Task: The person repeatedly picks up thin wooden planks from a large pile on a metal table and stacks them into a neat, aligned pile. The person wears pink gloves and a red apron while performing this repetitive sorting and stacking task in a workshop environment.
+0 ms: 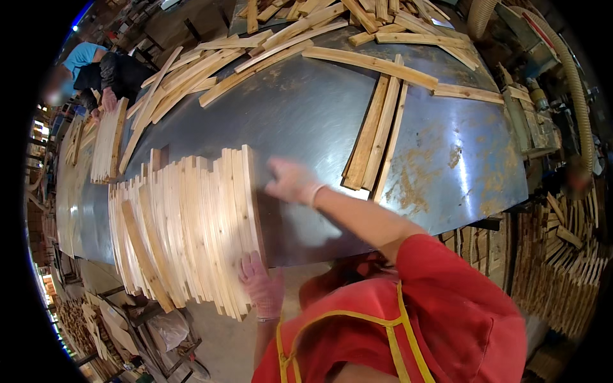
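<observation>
Strips of pale wood (211, 217) lay side by side in a tight row on the metal table (287, 96), their near ends jutting past its edge. The left hand (260, 284), gloved, was at the row's near right corner, with most of the row stretching from its 9 to its 12 o'clock. Its fingers were extended and its thumb stood apart, the fingertips laid against the outermost wood rather than clasping it. The right hand (290, 180), also gloved, was motion-blurred at 1 o'clock from the left one. The row's right side lay just beside it, toward 8 and 9 o'clock, with a gap between; whether its fingers were clenched I could not tell.

Two darker slats (143, 252) lay slantwise on top of the row. From the right hand, several long boards (381, 134) rested at 2 o'clock, and a loose heap of lumber (306, 25) spread across 12 o'clock. At 10 o'clock, beyond the row, a co-worker (105, 70) had both hands at another stack (108, 143).
</observation>
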`<state>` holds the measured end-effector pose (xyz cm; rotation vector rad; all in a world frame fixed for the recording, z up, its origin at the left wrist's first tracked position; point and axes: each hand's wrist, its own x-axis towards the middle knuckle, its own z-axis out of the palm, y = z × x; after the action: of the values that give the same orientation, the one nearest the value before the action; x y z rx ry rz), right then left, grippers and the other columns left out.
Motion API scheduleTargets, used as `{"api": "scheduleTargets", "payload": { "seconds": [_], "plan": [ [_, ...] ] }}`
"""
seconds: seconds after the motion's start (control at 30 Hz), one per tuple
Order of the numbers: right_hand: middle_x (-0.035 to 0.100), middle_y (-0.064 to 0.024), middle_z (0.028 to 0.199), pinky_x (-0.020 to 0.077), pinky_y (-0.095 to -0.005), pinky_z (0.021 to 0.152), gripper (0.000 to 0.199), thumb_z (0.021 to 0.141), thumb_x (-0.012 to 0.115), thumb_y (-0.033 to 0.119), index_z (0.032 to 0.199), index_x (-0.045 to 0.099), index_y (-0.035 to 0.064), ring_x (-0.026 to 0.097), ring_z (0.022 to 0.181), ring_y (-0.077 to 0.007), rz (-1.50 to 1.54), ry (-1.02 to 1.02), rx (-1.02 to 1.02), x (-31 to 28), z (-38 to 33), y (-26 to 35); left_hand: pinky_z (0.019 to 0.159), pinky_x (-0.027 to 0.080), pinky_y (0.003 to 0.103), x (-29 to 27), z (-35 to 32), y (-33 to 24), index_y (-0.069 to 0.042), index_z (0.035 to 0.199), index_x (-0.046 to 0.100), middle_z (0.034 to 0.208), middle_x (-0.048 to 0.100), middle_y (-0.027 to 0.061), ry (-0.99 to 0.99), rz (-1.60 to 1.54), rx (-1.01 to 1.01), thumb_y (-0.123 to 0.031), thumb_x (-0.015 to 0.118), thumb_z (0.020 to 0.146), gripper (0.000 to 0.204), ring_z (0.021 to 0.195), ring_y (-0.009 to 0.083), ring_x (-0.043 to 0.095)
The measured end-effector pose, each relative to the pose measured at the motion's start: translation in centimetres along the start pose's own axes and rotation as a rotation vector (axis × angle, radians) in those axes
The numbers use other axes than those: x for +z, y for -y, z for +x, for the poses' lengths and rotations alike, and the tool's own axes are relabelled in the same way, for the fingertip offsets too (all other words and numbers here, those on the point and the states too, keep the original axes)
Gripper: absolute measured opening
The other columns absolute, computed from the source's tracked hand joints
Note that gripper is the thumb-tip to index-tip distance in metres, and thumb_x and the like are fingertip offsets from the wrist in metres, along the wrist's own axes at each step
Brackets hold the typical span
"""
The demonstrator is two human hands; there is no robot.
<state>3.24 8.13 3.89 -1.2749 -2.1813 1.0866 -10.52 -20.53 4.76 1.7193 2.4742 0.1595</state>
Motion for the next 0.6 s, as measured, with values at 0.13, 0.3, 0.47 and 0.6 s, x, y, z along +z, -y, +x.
{"api": "scheduleTargets", "payload": {
  "seconds": [0.13,0.3,0.47,0.6],
  "plan": [
    [0.058,-0.0248,0.143,0.0417,-0.0467,0.116,0.071,0.081,0.075,0.038,0.140,0.057,0.0016,0.051,0.140,-0.0395,-0.693,-0.710,0.197,-13.8,-0.3,-11.6,0.123,0.034,0.057,1.3,4.3,-6.5,-0.005,0.156,0.049,0.159,0.049,0.0186,0.067,-0.125,0.114,-0.035,0.081,0.085,0.083,0.150,0.0430,0.042],
    [0.058,-0.0278,0.145,0.0442,-0.0459,0.117,0.092,0.080,0.080,0.032,0.158,0.044,-0.0014,0.054,0.138,-0.0435,-0.148,-0.713,0.757,-18.8,-5.8,-20.1,0.119,0.038,0.055,6.6,13.6,-16.2,-0.004,0.151,0.052,0.156,0.052,0.0184,0.026,-0.258,0.323,-0.034,0.081,0.087,0.077,0.148,0.0413,0.044],
    [0.064,-0.0269,0.137,0.0540,-0.0422,0.102,0.090,0.080,0.080,0.022,0.158,0.042,-0.0038,0.066,0.123,-0.0362,0.409,-0.782,0.710,-16.6,-8.6,-25.3,0.118,0.039,0.055,10.7,20.9,-27.5,-0.004,0.156,0.047,0.154,0.054,0.0191,0.268,-0.116,0.387,-0.044,0.072,0.092,0.080,0.148,0.0393,0.045],
    [0.074,-0.0203,0.120,0.0605,-0.0402,0.091,0.076,0.087,0.080,0.014,0.151,0.047,-0.0078,0.073,0.111,-0.0291,0.810,-0.657,0.812,-16.4,-8.2,-24.8,0.115,0.047,0.047,10.1,19.8,-33.5,-0.001,0.160,0.043,0.144,0.063,0.0184,0.648,-0.636,0.054,-0.030,0.074,0.096,0.077,0.135,0.0338,0.059]
  ]
}}
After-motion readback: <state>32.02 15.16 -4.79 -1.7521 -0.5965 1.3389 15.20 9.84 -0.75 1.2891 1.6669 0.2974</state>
